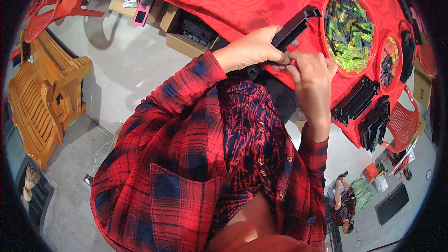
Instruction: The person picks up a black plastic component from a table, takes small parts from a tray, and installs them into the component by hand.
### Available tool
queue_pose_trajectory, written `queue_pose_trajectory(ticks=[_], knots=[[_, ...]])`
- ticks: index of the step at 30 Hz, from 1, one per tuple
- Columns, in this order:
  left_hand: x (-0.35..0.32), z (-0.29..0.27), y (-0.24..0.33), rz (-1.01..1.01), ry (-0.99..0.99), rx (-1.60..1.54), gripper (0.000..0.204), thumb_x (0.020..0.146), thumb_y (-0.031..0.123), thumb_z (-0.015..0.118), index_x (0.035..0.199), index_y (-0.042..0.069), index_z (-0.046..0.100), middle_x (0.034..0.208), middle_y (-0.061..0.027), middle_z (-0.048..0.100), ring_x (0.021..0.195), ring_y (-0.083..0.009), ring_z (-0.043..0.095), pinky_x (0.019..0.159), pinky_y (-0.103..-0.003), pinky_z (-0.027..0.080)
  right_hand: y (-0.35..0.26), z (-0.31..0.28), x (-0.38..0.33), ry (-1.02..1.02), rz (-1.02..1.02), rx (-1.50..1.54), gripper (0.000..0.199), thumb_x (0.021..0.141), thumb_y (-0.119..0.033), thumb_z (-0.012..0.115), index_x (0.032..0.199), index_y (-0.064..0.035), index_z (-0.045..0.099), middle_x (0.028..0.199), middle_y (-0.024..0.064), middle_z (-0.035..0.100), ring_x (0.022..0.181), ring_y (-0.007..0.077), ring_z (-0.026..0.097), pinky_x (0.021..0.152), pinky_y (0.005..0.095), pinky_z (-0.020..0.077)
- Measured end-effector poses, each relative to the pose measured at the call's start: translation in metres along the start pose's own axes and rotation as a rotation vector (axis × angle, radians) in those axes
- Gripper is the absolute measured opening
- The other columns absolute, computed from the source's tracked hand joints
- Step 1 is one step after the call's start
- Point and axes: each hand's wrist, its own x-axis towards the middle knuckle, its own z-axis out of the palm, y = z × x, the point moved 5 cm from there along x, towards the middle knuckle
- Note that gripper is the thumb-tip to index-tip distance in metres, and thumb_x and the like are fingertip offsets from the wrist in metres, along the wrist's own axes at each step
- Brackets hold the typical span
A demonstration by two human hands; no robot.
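Note:
A long black plastic channel-shaped part [298, 27] slants over the edge of the red-covered table [261, 11]. My left hand [254, 49] is wrapped round its near half, thumb on top. Close beside it, my right hand [311, 72] is closed in a pinch at the part's near side. A small red bit shows at those fingertips, too small and covered to name. To the right of the part stands a round red basket [323, 35] filled with yellow-green and black small plastic pieces [350, 30].
A smaller red basket [400, 65] holds more small pieces. Stacked black parts [357, 100] lie at the table's right edge. Below the table's left side is a cardboard box [184, 44] of black parts. A wooden bench [44, 93], red chairs [56, 11] and a distant person [344, 207] are around.

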Motion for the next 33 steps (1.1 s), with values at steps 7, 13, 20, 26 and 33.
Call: queue_pose_trajectory(ticks=[7, 13, 20, 26, 33], knots=[[-0.001, -0.008, -0.001, -0.055, -0.078, -0.116, 0.043, 0.097, 0.043, 0.055, 0.119, 0.005, 0.060, 0.093, -0.0079, 0.071, 0.073, -0.0118, 0.067, 0.059, -0.022, 0.051, 0.014, -0.013, -0.010, 0.095, 0.208, 0.051, 0.020, 0.084, -0.011, 0.068, 0.104, -0.0095, 0.068, 0.090, 0.0065, 0.065, 0.088, 0.0228, 0.060, 0.083, 0.0391, 0.0406], [0.003, -0.004, -0.022, -0.204, -0.084, -0.428, 0.051, 0.102, 0.040, 0.038, 0.129, 0.002, 0.059, 0.104, -0.0138, 0.071, 0.069, -0.0177, 0.068, 0.053, -0.027, 0.050, 0.026, 0.000, -0.001, 0.351, 0.596, 1.046, 0.017, 0.093, -0.009, 0.065, 0.106, 0.0025, 0.064, 0.089, 0.0054, 0.067, 0.079, 0.0111, 0.063, 0.072, 0.0251, 0.0506], [0.001, -0.001, -0.030, -0.204, -0.082, -0.547, 0.042, 0.102, 0.035, 0.040, 0.118, 0.002, 0.061, 0.103, -0.0166, 0.071, 0.073, -0.0231, 0.069, 0.058, -0.030, 0.053, 0.021, 0.020, 0.012, 0.347, 0.565, 1.036, 0.015, 0.094, -0.009, 0.065, 0.102, 0.0033, 0.063, 0.086, 0.0045, 0.061, 0.072, 0.0084, 0.059, 0.063, 0.0243, 0.0568], [0.005, -0.004, -0.036, -0.174, -0.092, -0.568, 0.041, 0.103, 0.032, 0.036, 0.120, 0.001, 0.058, 0.104, -0.0191, 0.070, 0.078, -0.0257, 0.069, 0.060, -0.032, 0.055, 0.030, 0.035, 0.014, 0.289, 0.687, 0.997, 0.012, 0.090, -0.006, 0.069, 0.093, 0.0045, 0.067, 0.084, 0.0040, 0.056, 0.065, 0.0081, 0.056, 0.055, 0.0233, 0.0522], [0.005, -0.004, -0.039, -0.188, -0.068, -0.578, 0.039, 0.100, 0.028, 0.039, 0.116, -0.001, 0.059, 0.097, -0.0178, 0.070, 0.080, -0.0290, 0.070, 0.063, -0.034, 0.053, 0.036, 0.044, 0.014, 0.294, 0.692, 0.800, 0.010, 0.082, -0.007, 0.074, 0.084, 0.0023, 0.071, 0.079, 0.0058, 0.057, 0.059, 0.0101, 0.056, 0.051, 0.0267, 0.0442]])
